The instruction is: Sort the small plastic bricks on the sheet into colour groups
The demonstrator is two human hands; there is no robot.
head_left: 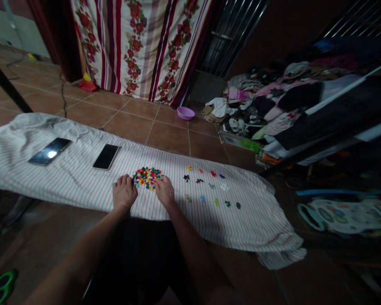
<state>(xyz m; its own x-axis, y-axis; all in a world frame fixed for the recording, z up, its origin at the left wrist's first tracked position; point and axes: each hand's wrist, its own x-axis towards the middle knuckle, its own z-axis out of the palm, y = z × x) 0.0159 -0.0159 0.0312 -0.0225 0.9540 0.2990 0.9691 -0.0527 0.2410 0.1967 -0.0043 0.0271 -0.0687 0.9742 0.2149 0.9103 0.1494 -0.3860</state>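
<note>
Hands, left (125, 191) and right (165, 190), reach forward, curled; pieces (147, 175) lie heaped between their fingertips (pinching or not, I cannot tell).

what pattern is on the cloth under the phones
Pink and green stripes on white cloth; head view.

Two hands (125, 191) (165, 189) are counted at the centre of the frame, and one mixed heap of small coloured pieces (147, 176) between them. Right of centre, thirteen small groups (186, 178) are set out in rows of four, four and five. Two phones (106, 157) (47, 153) are seen at left, one bowl (186, 113) at upper centre.
</note>
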